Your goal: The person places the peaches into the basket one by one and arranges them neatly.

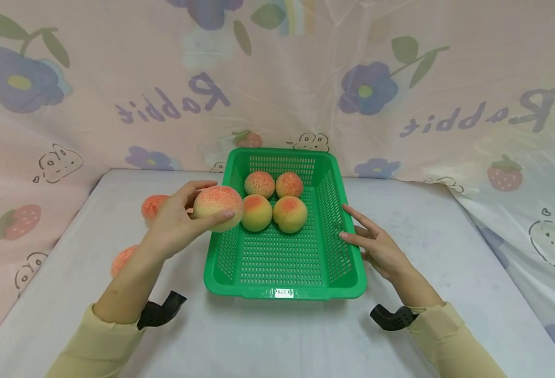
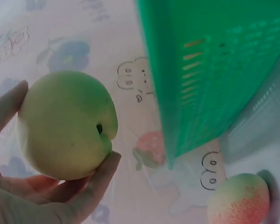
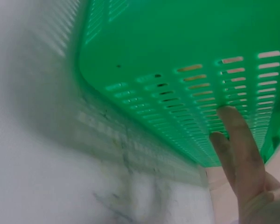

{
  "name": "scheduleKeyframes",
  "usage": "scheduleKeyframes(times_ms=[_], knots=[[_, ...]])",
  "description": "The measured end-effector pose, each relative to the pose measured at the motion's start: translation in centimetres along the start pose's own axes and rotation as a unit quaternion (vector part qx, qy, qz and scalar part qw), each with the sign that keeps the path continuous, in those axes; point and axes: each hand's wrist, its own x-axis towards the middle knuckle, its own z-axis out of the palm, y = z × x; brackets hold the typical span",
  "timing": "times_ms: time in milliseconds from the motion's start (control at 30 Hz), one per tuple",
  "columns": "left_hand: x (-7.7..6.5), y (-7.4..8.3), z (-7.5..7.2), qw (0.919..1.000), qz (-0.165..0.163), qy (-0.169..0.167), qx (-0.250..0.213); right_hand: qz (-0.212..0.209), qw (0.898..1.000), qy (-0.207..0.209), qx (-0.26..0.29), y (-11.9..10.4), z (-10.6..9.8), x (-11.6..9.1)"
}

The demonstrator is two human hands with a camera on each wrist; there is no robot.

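Observation:
My left hand [image 1: 175, 223] grips a pink-and-cream peach [image 1: 218, 207] between thumb and fingers, above the left rim of a green plastic basket [image 1: 282, 292]. In the left wrist view that peach [image 2: 67, 126] turns its pale side with a small dark stem hole to the camera. Several peaches [image 1: 290, 214] sit in the far part of the basket. At the basket's right side, my right hand [image 1: 383, 252] holds the rim, thumb over the edge. The right wrist view has its fingers [image 3: 242, 149] against the outer slotted wall.
Two more peaches lie on the white table left of the basket, a farther one [image 1: 153, 207] and a nearer one [image 1: 123, 260], both partly hidden by the left arm. A patterned cloth [image 1: 277, 79] hangs behind the table.

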Motion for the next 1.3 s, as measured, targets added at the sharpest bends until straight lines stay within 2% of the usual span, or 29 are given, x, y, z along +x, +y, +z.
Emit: scheduleKeyframes(times_ms=[100, 367, 700, 900, 1000, 1133, 1300], knots=[[0.3, 0.6, 0.3, 0.9995, 0.019, -0.023, 0.002, -0.001, 1.000, 0.000, 0.001, 0.0, 0.0, 0.0], [1.1, 1.6, 1.3, 0.9965, 0.044, -0.070, -0.013, -0.004, 1.000, -0.003, 0.000, 0.1, -0.1, 0.1], [2.1, 3.3, 2.1, 0.9926, 0.081, -0.091, 0.000, -0.019, 1.000, -0.008, -0.007, 0.3, -0.1, 0.0], [2.9, 4.4, 2.9, 0.9877, 0.113, -0.107, 0.010, -0.008, 1.000, -0.006, 0.001, 0.3, 0.0, 0.1], [3.5, 4.6, 3.4, 0.9853, 0.118, -0.122, 0.018, -0.005, 1.000, -0.004, 0.000, 0.2, 0.0, 0.1], [4.2, 4.4, 4.5, 0.9825, 0.107, -0.151, 0.020, -0.006, 1.000, -0.002, -0.003, 0.3, -0.1, 0.1], [5.2, 4.1, 5.9, 0.9793, 0.093, -0.172, 0.051, -0.007, 1.000, -0.003, 0.000, 0.3, -0.2, 0.1]])
